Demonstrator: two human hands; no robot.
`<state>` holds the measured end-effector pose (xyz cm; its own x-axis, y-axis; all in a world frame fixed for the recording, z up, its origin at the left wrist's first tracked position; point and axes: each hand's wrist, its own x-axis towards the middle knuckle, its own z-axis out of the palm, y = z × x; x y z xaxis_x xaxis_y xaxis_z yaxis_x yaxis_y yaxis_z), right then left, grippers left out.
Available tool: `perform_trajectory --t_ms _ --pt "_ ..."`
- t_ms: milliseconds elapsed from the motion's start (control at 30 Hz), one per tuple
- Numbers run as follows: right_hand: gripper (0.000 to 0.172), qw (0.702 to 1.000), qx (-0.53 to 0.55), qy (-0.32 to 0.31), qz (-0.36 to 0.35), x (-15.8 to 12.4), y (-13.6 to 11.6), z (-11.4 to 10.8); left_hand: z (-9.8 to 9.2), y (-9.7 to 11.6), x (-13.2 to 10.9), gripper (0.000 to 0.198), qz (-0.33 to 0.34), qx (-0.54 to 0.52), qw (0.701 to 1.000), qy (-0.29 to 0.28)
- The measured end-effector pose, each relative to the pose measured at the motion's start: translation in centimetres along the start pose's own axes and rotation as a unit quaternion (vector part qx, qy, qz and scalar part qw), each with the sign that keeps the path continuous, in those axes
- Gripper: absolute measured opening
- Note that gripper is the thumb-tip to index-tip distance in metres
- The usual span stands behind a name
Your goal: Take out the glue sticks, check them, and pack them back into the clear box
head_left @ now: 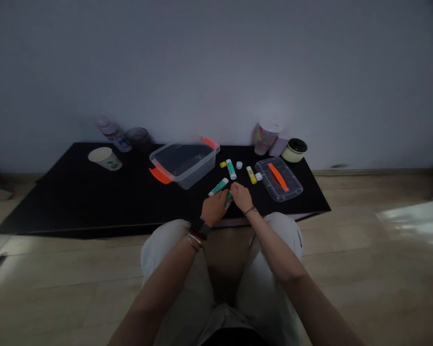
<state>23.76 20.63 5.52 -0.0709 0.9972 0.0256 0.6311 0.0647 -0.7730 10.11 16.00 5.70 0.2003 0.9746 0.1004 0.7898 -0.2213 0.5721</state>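
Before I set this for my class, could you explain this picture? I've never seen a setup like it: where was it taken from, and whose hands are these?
There is no machine here, only a person's two bare hands, seen from one camera worn on their head and looking down. The left hand and right hand meet over a green glue stick, which the left hand seems to hold. On the black surface lie more glue sticks, a clear box with orange handles and a clear lid.
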Motion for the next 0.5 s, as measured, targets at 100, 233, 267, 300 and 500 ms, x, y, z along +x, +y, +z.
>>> perform_trajectory --t_ms 100,233,267,300,500 --pt "0.031 0.994 0.107 0.023 -0.01 -0.6 -0.4 0.1 -0.3 -0.4 0.7 0.03 -0.032 -0.111 0.993 0.03" --pt "0.03 0.979 0.203 0.013 -0.018 -0.8 -0.7 0.3 -0.6 -1.1 1.8 0.03 -0.11 -0.367 0.915 0.127" --pt "0.029 0.979 0.201 -0.005 -0.027 -0.8 -0.7 0.5 -0.6 -1.2 2.0 0.032 -0.124 -0.42 0.888 0.14" --pt "0.029 0.979 0.195 -0.029 -0.043 -0.8 -0.7 0.8 -0.6 -1.4 2.2 0.034 -0.137 -0.465 0.863 0.143" --pt "0.032 0.974 0.179 -0.115 -0.082 -1.5 -0.7 2.4 -0.4 -1.7 2.6 0.044 -0.164 -0.627 0.755 0.096"
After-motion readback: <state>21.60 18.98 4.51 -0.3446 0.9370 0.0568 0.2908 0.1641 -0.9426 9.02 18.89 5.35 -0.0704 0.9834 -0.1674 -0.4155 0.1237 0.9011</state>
